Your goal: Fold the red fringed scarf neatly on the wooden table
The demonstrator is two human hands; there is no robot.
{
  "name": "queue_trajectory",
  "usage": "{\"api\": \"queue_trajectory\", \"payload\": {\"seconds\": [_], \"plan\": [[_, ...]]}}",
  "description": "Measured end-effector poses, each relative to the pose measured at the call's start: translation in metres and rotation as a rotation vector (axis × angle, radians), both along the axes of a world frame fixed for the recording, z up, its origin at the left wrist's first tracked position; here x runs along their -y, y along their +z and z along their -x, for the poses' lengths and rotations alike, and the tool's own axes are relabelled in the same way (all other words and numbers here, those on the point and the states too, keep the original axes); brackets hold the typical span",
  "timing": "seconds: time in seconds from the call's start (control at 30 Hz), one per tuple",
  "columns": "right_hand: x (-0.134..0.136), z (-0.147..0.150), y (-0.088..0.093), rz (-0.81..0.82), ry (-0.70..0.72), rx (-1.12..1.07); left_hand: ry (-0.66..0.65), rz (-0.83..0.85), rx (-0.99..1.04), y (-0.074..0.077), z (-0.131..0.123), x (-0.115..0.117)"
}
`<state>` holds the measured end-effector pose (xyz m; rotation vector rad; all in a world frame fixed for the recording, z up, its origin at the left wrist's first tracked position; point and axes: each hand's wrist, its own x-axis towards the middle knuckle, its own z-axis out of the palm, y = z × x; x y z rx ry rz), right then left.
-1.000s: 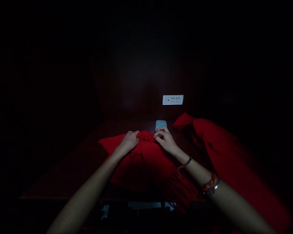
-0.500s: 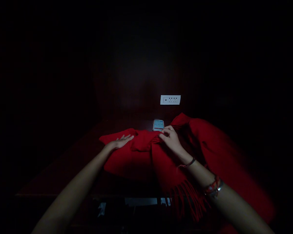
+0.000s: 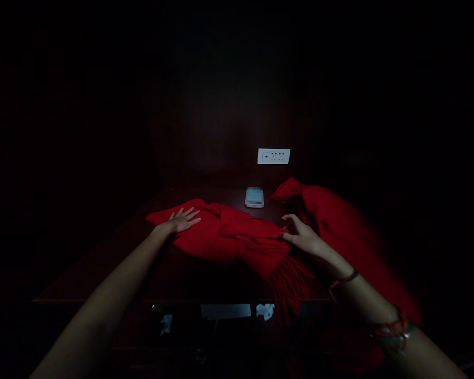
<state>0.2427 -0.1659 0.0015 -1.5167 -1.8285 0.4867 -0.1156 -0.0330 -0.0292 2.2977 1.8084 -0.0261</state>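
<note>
A red fringed scarf (image 3: 225, 231) lies across the dark table, with a folded loop or knot around its middle. My left hand (image 3: 184, 221) rests flat on the scarf's left part, fingers spread. At the right end, my right hand (image 3: 302, 237) has its thumb and fingers closed on a fringed end of the scarf; the exact grip is hard to see in the dim light. The other fringe (image 3: 290, 281) hangs over the table's front edge below that hand.
A phone (image 3: 254, 198) with a lit screen lies behind the scarf. More red cloth (image 3: 339, 226) is heaped at the right. A white wall socket (image 3: 274, 156) sits above the table (image 3: 114, 273). Pale items (image 3: 226, 311) show under the table edge.
My right hand has moved right and toward me, drawing the fringed end out from the loop. The left hand has slid left and spread flat. The scarf now lies flatter.
</note>
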Motion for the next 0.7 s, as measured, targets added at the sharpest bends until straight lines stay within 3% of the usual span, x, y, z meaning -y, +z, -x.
{"api": "queue_trajectory", "payload": {"seconds": [0.1,0.2,0.33,0.47,0.57,0.7], "plan": [[-0.008,0.022,-0.001,0.041,0.004,0.079,-0.002,-0.047,-0.021,-0.003,0.001,0.000],[-0.012,0.022,0.015,0.184,0.099,0.019,-0.001,-0.086,-0.027,-0.006,0.010,-0.002],[-0.006,-0.032,0.057,0.318,0.328,-0.104,-0.036,-0.074,-0.043,-0.005,0.024,-0.006],[-0.002,-0.086,0.080,0.375,0.324,0.173,-0.086,-0.060,-0.037,-0.003,0.030,-0.013],[-0.005,-0.078,0.071,0.316,0.290,0.411,-0.065,-0.077,-0.014,-0.005,0.028,-0.016],[-0.013,-0.006,0.036,-0.026,0.318,0.609,-0.056,-0.123,0.017,-0.011,0.023,-0.016]]}}
